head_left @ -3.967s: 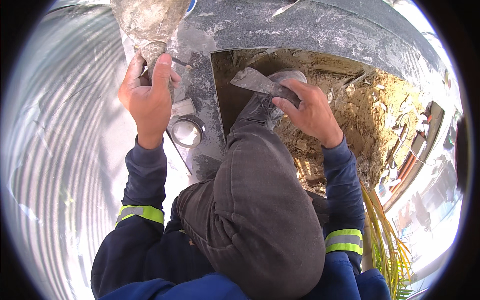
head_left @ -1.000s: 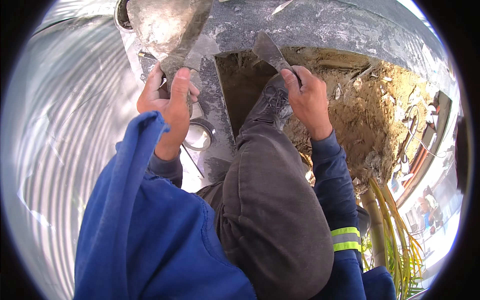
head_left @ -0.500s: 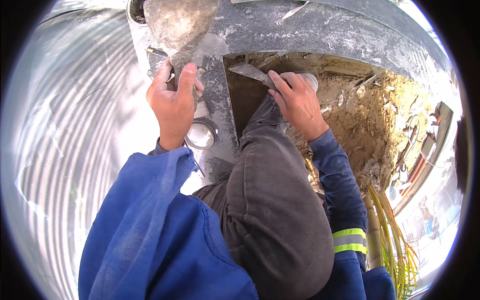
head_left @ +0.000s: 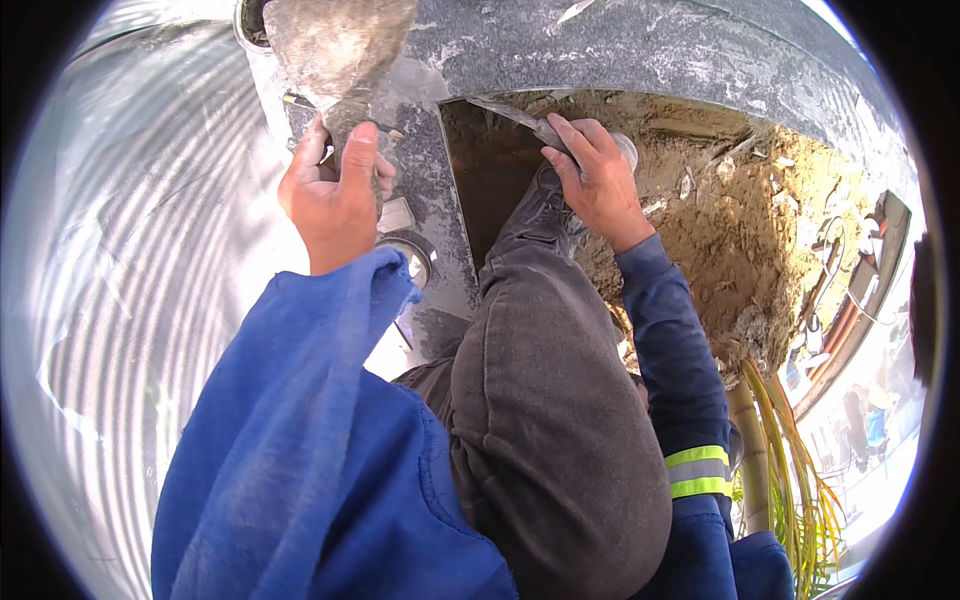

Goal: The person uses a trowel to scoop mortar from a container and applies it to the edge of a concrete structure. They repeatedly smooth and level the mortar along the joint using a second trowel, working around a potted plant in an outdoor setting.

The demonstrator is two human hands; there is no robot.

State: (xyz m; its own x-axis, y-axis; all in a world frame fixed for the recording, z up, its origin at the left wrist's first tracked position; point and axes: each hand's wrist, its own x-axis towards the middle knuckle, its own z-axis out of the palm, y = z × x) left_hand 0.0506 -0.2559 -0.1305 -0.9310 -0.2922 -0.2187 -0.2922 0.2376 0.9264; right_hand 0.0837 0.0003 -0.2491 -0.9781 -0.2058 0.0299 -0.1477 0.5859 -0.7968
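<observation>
My left hand [head_left: 335, 205] is closed round the handle of a wide, dust-coated trowel [head_left: 340, 45], whose blade points away from me over the grey slab. In my right hand [head_left: 603, 185] is a narrower putty knife [head_left: 510, 112]. Its thin blade points up and left, close to the slab's edge above the dug-out hole, and shows nearly edge-on. The far end of its handle is partly covered by my fingers. Between the hands lies a bare strip of the mottled grey slab [head_left: 433, 190].
A tape roll [head_left: 428, 262] and a small white block [head_left: 397, 215] lie by my left wrist. A container [head_left: 250, 25] stands at the far left, near a pen-like stick [head_left: 297, 101]. Right are loose soil [head_left: 740, 230] and palm stems [head_left: 755, 440]. My leg reaches into the hole.
The putty knife's blade has moved up towards the slab's edge and turned from showing its flat face to nearly edge-on. My left hand and trowel have shifted slightly left and away.
</observation>
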